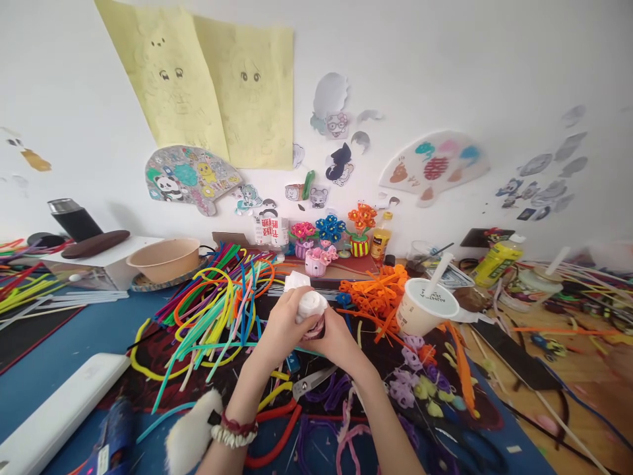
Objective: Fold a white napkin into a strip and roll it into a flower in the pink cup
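My left hand [285, 322] is closed around a soft-looking white lump [312, 305], its thumb lying across the front. A second, blockier white piece [297, 282] shows just behind those fingers. My right hand [337, 338] grips a small pinkish round thing [315, 328] directly under the lump; fingers cover most of it, so its kind is unclear. Both hands meet above the dark mat. Below them lie scissors [312, 382] and purple pipe cleaners [330, 394]. A scrunchie and a dark red band circle my left wrist.
Multicoloured pipe cleaners [217, 310] heap at left, orange ones [378, 293] at right beside a lidded cup [426, 307] with a straw. Pipe-cleaner flower pots [330, 229] stand along the wall. A blue glue gun [116, 432] and a long white case [64, 412] lie front left.
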